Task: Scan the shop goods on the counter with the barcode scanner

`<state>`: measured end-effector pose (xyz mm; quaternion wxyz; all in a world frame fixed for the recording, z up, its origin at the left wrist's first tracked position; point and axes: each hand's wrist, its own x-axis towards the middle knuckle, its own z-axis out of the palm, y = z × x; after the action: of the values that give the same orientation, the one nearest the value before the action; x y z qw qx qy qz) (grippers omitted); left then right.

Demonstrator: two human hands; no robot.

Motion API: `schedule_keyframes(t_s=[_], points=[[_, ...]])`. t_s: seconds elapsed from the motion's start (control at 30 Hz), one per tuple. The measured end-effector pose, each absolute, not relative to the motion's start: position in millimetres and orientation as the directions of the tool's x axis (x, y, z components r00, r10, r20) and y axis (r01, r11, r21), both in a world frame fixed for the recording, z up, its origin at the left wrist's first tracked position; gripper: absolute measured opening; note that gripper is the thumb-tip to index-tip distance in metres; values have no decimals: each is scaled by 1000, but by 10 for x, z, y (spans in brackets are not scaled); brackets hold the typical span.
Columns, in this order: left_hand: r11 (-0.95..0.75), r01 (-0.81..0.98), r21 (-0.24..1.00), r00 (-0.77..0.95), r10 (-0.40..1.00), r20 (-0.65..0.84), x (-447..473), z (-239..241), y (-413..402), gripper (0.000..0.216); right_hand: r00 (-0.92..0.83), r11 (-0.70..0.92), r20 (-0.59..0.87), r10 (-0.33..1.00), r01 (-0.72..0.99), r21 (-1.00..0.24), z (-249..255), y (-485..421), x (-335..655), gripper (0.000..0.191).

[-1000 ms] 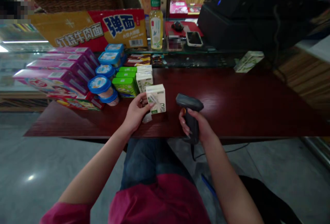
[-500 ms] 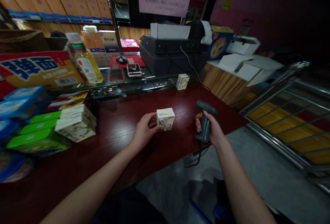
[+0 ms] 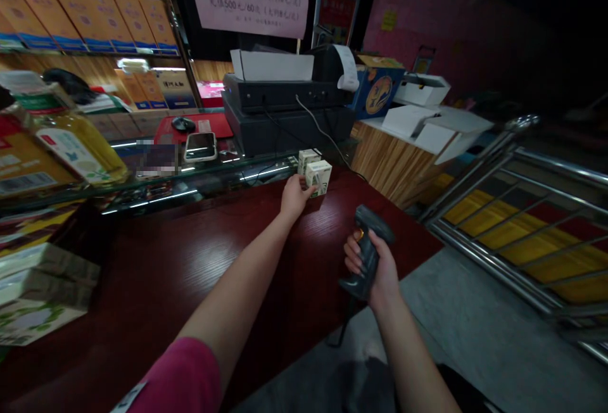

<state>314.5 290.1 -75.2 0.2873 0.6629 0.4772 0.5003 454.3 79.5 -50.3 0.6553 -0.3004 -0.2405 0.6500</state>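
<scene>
My left hand (image 3: 296, 196) is stretched to the far side of the dark red table (image 3: 256, 261), its fingers closed round the side of a small white-and-green drink carton (image 3: 319, 178). Right behind that carton stands a second, similar carton (image 3: 306, 158), partly hidden by it; whether the two touch I cannot tell. A dark grey handheld barcode scanner (image 3: 368, 254) is gripped in my right hand (image 3: 380, 267), held over the table's right front edge with its head up. The scanner's cable hangs down below the handle.
Several drink cartons (image 3: 47, 286) are grouped at the left. Behind the table, a phone (image 3: 200, 146) and a mouse (image 3: 183, 123) lie on a glass counter, near a cash register (image 3: 285, 115). An oil bottle (image 3: 80, 140) stands at left. A metal railing (image 3: 479, 242) runs along the right.
My left hand has moved the carton away from me, from mid-table to the other carton. My right hand still holds the scanner. The camera view has shifted to the right.
</scene>
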Motion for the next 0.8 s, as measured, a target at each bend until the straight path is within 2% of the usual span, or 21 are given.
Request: schedule_keyframes(t_s=[0.27, 0.37, 0.47, 0.57, 0.7, 0.8], points=[[-240, 517, 822, -75, 943, 323, 3181, -742, 3105, 34, 42, -26, -80, 996, -712, -702, -509, 790, 4559, 27], [-193, 535, 823, -118, 947, 299, 3168, -701, 3053, 38, 57, -14, -81, 995, -726, -688, -503, 789, 4553, 27], [-219, 501, 837, -123, 940, 320, 3111, -693, 2913, 40, 52, -7, -62, 997, -709, -706, -482, 789, 4547, 29], [-299, 391, 870, -38, 940, 340, 2897, -744, 2567, 38, 37, -16, -55, 998, -670, -742, -439, 760, 4537, 31], [-381, 241, 893, 176, 922, 346, 2222, -812, 1671, 26, 14, -70, -97, 995, -588, -805, -362, 656, 4426, 32], [-425, 227, 876, 281, 890, 359, 1520, -756, 852, 24, 32, -112, -157, 987, -566, -817, -321, 573, 4186, 27]])
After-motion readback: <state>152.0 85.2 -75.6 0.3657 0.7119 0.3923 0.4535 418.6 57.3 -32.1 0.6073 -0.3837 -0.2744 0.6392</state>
